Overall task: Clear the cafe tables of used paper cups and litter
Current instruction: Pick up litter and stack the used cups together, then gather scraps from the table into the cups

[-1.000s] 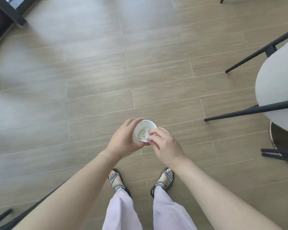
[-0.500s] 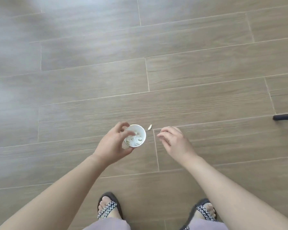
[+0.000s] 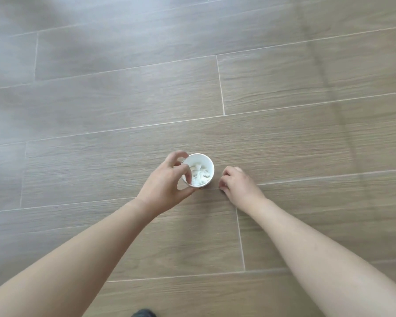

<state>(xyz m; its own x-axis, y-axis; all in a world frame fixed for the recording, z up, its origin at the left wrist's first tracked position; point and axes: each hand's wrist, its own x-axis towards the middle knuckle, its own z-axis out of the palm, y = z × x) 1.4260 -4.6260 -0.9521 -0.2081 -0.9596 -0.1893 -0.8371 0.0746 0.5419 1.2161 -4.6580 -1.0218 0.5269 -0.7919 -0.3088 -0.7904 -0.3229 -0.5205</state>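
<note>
A dark shoe tip [image 3: 143,313] shows at the bottom edge of the head view as a person bends over a wood-look plank floor [image 3: 124,99], both bare forearms stretched forward and down. The left hand [image 3: 165,186] grips a small white paper cup [image 3: 199,159] held upright above the floor, its mouth open to the camera; the thumb lies against the near side of the wall, one finger hooks over the rim into the mouth and the others curl round the far side. Inside the cup lies a loose heap of crumpled white paper scraps [image 3: 200,176], covering the bottom and reaching partway up the wall. Just beside the cup, to its right and apart from it, the right hand [image 3: 238,184] reaches to the planks with its fingers curled under, tips close together and near a pale grout line; whether they pinch anything cannot be told, since the knuckles hide the fingertips
</note>
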